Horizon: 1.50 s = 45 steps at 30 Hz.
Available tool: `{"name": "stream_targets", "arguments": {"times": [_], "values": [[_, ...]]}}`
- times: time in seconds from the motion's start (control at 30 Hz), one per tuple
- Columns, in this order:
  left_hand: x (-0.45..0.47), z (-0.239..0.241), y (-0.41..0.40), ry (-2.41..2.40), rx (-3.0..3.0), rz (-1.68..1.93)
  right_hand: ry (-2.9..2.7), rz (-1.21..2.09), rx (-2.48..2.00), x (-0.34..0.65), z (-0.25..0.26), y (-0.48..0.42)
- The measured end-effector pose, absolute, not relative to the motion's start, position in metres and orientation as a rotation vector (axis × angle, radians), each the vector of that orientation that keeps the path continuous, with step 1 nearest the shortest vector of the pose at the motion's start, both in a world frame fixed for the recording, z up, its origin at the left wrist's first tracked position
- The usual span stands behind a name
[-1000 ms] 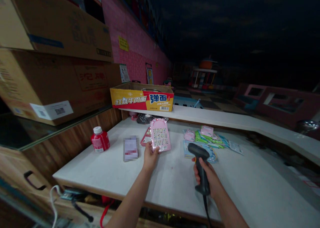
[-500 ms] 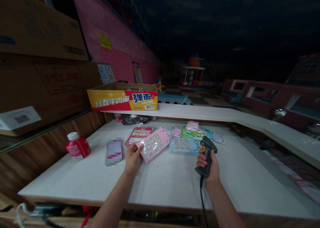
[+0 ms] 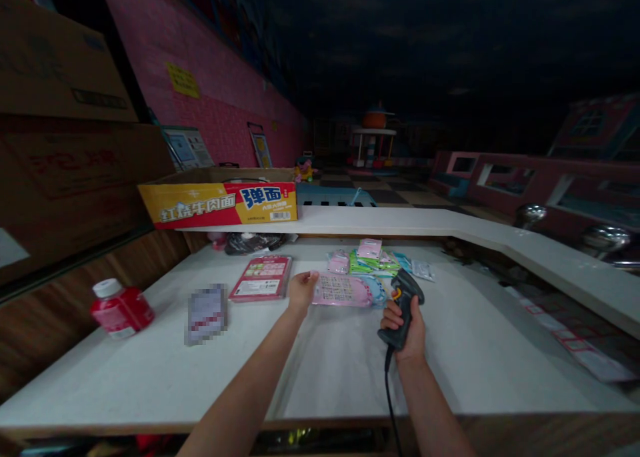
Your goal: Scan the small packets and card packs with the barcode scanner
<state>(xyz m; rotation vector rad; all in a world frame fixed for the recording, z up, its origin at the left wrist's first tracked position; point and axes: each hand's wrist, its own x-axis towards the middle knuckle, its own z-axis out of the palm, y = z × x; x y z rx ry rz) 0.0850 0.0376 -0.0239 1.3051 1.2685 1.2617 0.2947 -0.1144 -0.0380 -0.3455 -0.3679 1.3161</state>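
My left hand (image 3: 301, 290) pinches the left end of a pink toy tablet package (image 3: 344, 289), which lies flat on the white table (image 3: 320, 357), over a blue package (image 3: 376, 289). My right hand (image 3: 404, 327) is wrapped round the grip of a black barcode scanner (image 3: 403, 303), its head pointing up and away, its cable running down along my forearm. A red flat package (image 3: 262, 277) lies just left of my left hand.
Small pink and green packets (image 3: 374, 259) sit behind the pink package. A red bottle with a white cap (image 3: 120, 307) and a blurred card (image 3: 206, 314) lie at the left. A yellow and red noodle box (image 3: 220, 202) stands on the raised counter (image 3: 450, 227). Cardboard boxes (image 3: 65, 137) are stacked at the left.
My left hand has carried the pink package from upright, down and to the right, laying it flat over the blue package. The scanner has tilted up and drawn back.
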Motion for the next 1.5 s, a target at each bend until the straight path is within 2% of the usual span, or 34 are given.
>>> {"name": "stream_targets", "arguments": {"times": [0.13, 0.23, 0.33, 0.63, 0.77, 0.93, 1.1, 1.33, 1.5], "values": [[0.087, -0.036, 0.030, 1.557, 1.793, 1.126, -0.358, 1.352, -0.317, 0.295, -0.040, -0.112], [0.085, -0.044, 0.011, 1.404, 2.199, 1.055, -0.345, 1.400, -0.266, 0.296, -0.044, -0.109], [0.091, -0.046, -0.005, 1.350, 2.352, 0.936, -0.337, 1.421, -0.249, 0.297, -0.047, -0.107], [0.091, -0.033, -0.017, 1.481, 2.375, 0.891, -0.286, 1.470, -0.274, 0.295, -0.052, -0.112], [0.043, -0.021, -0.006, 1.843, 2.377, 0.919, -0.243, 1.492, -0.272, 0.294, -0.052, -0.115], [-0.002, -0.021, 0.001, 2.325, 2.267, 0.644, -0.219, 1.493, -0.292, 0.292, -0.052, -0.116], [-0.001, -0.023, -0.016, 2.255, 2.341, 0.509, -0.254, 1.468, -0.321, 0.291, -0.055, -0.114], [-0.019, 0.009, -0.018, 2.540, 2.002, 0.629, -0.265, 1.444, -0.328, 0.291, -0.060, -0.112], [-0.033, 0.005, -0.003, 2.244, 1.623, 1.007, -0.292, 1.438, -0.341, 0.293, -0.063, -0.108]]}}
